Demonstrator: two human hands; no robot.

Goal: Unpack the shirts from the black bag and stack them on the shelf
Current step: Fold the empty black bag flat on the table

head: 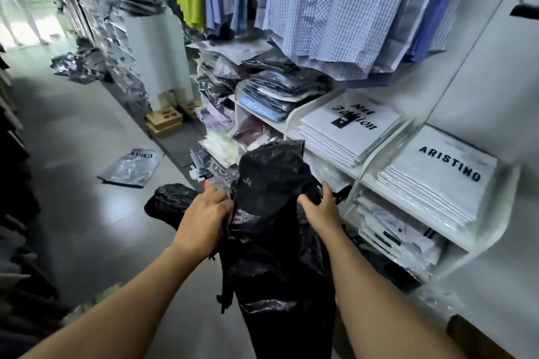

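**A:** Which step is this?

**B:** I'd say it's the start: getting the black bag (271, 227) open. It hangs in the middle of the view between both forearms. It looks full, and neither hand holds a shirt.

**A:** What are the hands doing?

**B:** Both are closed on the plastic. The left hand (204, 213), at nine o'clock from the bag's top, has its fingers curled into the bag's edge. The right hand (323, 210), at three o'clock, pinches the opposite side between thumb and fingers.

**A:** Where do the shirts go?

**B:** On the white shelf (504, 213), at two o'clock from the bag. It already holds the ARISTINO packets (437, 181), and there are wrapped folded shirts (277, 93) at twelve o'clock.

**A:** What does the next move need?

**B:** Probably pulling the mouth apart. Then one hand has to let go and reach inside while the other keeps the bag up. I can't see the mouth itself.
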